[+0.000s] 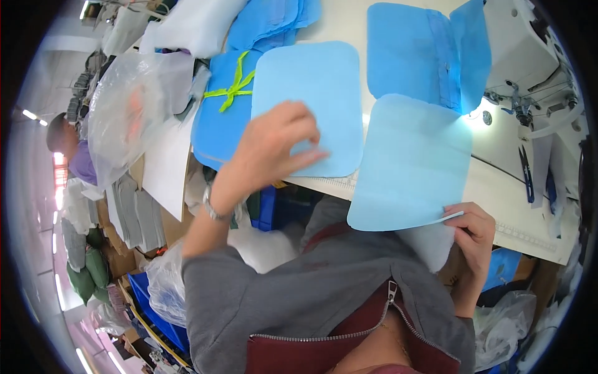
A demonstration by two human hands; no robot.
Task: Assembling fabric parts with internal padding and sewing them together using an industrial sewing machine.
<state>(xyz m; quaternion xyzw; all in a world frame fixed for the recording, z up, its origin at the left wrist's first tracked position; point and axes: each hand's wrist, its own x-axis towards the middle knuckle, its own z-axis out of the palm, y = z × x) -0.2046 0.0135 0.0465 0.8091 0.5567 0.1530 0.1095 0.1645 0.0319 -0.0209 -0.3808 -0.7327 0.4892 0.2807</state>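
My right hand (474,234) pinches the near right corner of a light blue fabric panel (411,165), which has rounded corners. That panel reaches from the sewing machine (517,106) over the table's front edge toward my lap. Its edge looks thin and pale at my fingers. Above another light blue panel (330,81), my left hand (277,140) hovers with fingers bent and the thumb apart, a little blurred. Nothing shows between those fingers. Beneath this panel's left side lies a darker blue stack (212,134) tied with a yellow-green ribbon (233,90).
Darker blue panels (405,53) lie and stand beside the lit needle area. More blue pieces (268,22) are piled at the back. Black thread snips (527,174) rest on the table at right. A clear plastic bag (118,118) bulges at left, and a person (78,153) is beyond it.
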